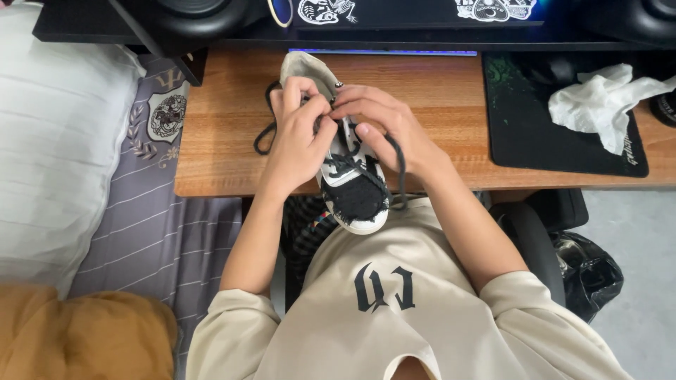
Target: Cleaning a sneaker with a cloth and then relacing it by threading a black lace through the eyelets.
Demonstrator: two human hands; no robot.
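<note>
A black and white sneaker (355,193) lies on the wooden desk (218,151), its toe over the near edge toward my chest and its heel pointing away. Both hands meet over the middle of the shoe. My left hand (296,134) pinches the black shoelace (264,130) near the eyelets; a loop of lace hangs to its left on the desk. My right hand (384,127) has its fingers closed on the lace too, and another strand (400,165) trails down past the thumb beside the shoe.
A black mouse pad (535,134) with a crumpled white tissue (598,105) lies at the right of the desk. Speakers and a dark shelf run along the back. A bed with a white pillow (56,141) is on the left; a black chair arm (531,239) on the right.
</note>
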